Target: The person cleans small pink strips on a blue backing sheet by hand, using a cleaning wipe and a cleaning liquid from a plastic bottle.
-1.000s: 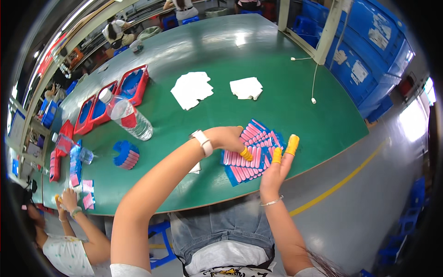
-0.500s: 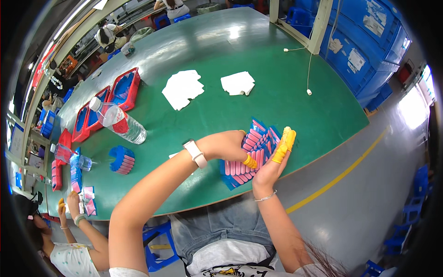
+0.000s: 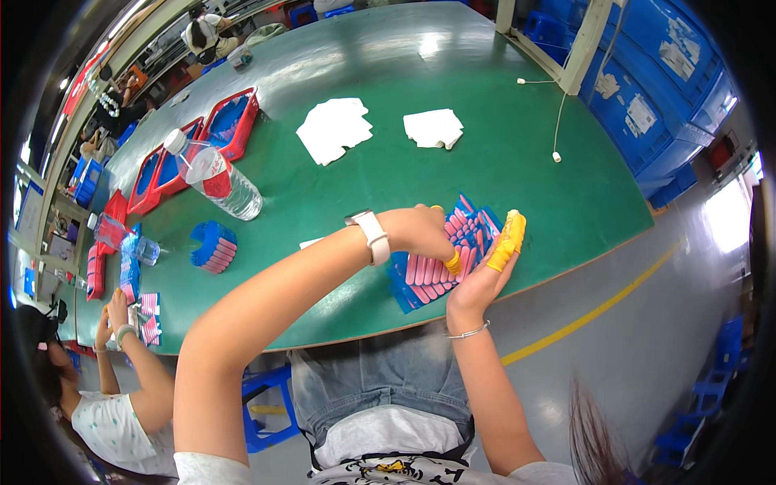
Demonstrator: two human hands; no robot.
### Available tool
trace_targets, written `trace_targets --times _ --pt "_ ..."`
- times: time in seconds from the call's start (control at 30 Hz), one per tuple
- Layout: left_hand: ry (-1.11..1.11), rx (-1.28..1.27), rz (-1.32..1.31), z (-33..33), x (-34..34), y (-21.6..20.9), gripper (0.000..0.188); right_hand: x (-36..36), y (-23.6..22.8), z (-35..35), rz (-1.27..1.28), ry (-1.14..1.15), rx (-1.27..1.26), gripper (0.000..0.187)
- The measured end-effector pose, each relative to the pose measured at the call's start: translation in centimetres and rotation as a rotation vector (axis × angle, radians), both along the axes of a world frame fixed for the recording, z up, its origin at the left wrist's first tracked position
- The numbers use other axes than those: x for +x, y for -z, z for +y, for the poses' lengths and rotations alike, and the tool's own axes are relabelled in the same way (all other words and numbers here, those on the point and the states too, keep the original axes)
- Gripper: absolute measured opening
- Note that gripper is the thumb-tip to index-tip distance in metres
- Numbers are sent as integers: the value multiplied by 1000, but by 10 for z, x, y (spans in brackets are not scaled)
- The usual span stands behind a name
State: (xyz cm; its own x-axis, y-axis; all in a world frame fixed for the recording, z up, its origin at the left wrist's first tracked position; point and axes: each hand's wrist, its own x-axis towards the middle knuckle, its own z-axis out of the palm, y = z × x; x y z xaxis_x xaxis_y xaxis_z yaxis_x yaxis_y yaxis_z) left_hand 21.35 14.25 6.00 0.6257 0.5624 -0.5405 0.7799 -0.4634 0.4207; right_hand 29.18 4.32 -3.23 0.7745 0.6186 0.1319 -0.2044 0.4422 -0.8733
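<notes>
Between my hands on the green table is a fanned bunch of flat blue pieces with rows of pink rounded strips [image 3: 428, 275]; I cannot tell their exact kind. My left hand [image 3: 420, 233], with yellow finger covers, reaches across and is bent round the bunch's left and upper side, its thumb against the pink strips. Some of its fingers are hidden. My right hand [image 3: 491, 271] stands along the right side, palm toward the bunch, its fingers stretched upward in yellow covers.
A round blue-and-pink bundle [image 3: 215, 246] and a water bottle [image 3: 222, 182] stand to the left. Red baskets [image 3: 233, 125] hold similar pieces. White paper stacks [image 3: 333, 129] lie farther back. A co-worker's hands [image 3: 113, 315] work at lower left. Blue bins [image 3: 647, 97] stand beyond the right edge.
The view has shifted slightly, so the table things sit a little differently in it. Both hands stay at the bunch, with little change in their pose.
</notes>
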Motion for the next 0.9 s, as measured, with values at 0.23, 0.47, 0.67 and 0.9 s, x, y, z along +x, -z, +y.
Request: trace_targets --times 0.23,0.47,0.67,0.9 --pt "24 -97 53 -4 12 -15 56 2 13 -2 29 17 -50 54" --pt "-29 -94 -170 -22 10 -7 70 1 3 -6 28 22 26 53" --pt "39 445 -390 -66 -10 6 34 7 9 -8 118 -93 222 52" --pt "48 490 -329 -77 -44 3 45 30 -6 -10 -623 -332 30 88"
